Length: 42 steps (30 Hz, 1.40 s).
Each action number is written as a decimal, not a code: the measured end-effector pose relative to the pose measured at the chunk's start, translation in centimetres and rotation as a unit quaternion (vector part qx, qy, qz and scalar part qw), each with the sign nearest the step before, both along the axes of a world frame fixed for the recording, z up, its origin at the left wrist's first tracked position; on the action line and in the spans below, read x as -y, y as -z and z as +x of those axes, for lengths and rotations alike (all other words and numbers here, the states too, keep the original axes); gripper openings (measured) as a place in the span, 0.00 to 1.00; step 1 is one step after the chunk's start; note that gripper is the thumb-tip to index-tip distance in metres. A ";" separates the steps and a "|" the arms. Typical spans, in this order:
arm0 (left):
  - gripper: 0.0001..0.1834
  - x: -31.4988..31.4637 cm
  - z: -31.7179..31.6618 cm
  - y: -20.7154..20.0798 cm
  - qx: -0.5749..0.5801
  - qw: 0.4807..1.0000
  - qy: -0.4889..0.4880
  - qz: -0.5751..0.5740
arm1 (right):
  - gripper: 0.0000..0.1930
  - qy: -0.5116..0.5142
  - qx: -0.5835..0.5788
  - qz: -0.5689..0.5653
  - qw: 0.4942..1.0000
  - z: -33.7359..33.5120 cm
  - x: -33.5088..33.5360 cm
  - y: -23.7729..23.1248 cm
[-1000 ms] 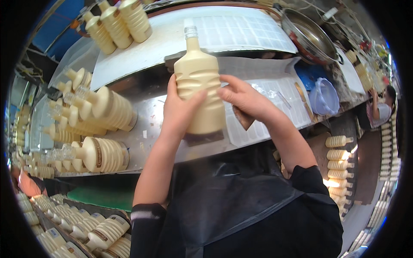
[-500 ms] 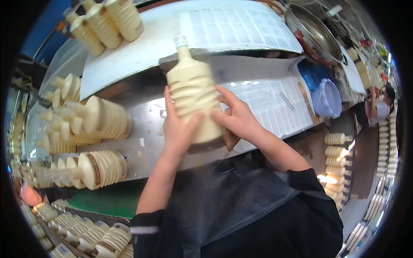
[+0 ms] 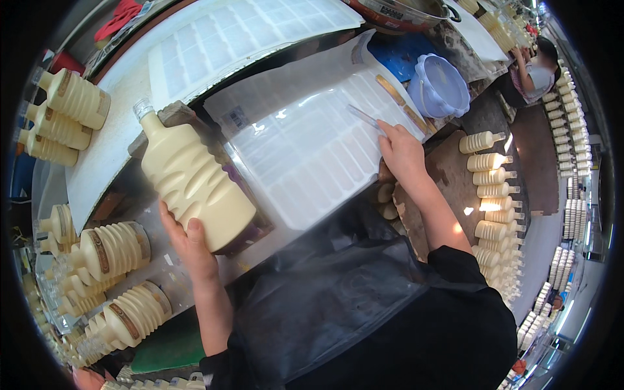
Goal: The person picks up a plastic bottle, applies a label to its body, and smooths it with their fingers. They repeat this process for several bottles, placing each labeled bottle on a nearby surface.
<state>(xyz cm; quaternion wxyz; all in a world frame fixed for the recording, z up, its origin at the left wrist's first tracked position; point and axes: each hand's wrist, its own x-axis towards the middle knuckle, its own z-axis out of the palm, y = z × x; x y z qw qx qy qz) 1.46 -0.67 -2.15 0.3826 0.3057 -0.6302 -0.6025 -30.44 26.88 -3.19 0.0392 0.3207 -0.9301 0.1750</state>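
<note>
A cream bottle (image 3: 195, 185) with a ribbed, swirled body and a clear cap leans on a dark block, its neck pointing to the far left. My left hand (image 3: 188, 240) grips its lower left side, the thumb lying across the front. Over on the right, my right hand (image 3: 403, 156) has its fingers pinched on the near end of a slim, clear-grey stick-like tool (image 3: 362, 116). That tool is above a sheet of pale rectangular labels (image 3: 296, 149). A long brown wooden-looking tool (image 3: 398, 97) lies along the sheet's right edge.
More ribbed cream bottles (image 3: 110, 250) crowd the left, and several stand on the white board (image 3: 117, 117). A lilac bucket (image 3: 439, 88) and a metal basin (image 3: 403, 14) are at the far right. Bottles (image 3: 491, 195) line the right floor; another person (image 3: 533, 75) sits beyond.
My right hand has left the bottle and reached right to the slim tool on the sheet. My left hand still holds the bottle, now more tilted. The view has swung to the right.
</note>
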 end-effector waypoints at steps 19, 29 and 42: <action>0.47 -0.4 -0.4 -1.2 -0.009 1.000 0.001 0.030 | 0.24 -0.047 -0.022 0.081 0.995 4.2 -5.2 0.6; 0.48 -1.2 -1.2 -2.3 -0.012 0.999 -0.003 0.043 | 0.25 0.249 0.443 -0.277 0.816 1.3 -6.1 3.3; 0.46 -0.6 -0.4 -2.3 0.011 0.999 0.010 0.042 | 0.08 0.165 0.222 -0.157 0.948 1.7 -1.6 -1.6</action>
